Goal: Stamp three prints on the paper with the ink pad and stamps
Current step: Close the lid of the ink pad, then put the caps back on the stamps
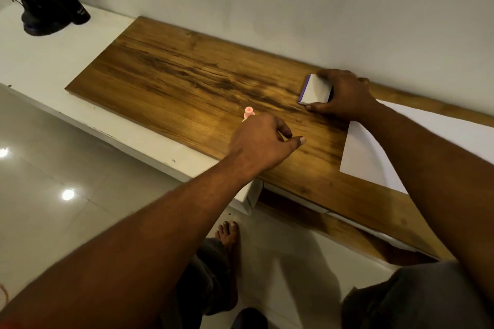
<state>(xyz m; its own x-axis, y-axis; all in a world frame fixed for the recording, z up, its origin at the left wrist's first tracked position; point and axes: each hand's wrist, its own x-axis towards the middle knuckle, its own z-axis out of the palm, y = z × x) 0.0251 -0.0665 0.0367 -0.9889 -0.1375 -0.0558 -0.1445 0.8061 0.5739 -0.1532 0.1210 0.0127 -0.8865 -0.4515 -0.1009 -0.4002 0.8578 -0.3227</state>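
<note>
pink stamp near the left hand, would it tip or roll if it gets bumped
The pink stamp looks small, narrow and upright on the wooden board, so a knock from the left hand would probably tip it. Its top looks round, so once down it may roll. Its base is hidden.

A small pink stamp stands upright on the wooden worktop, its lower part hidden. The white ink pad with a purple edge is further back. The white paper lies flat to the right.

Wooden board on white ledge
</note>
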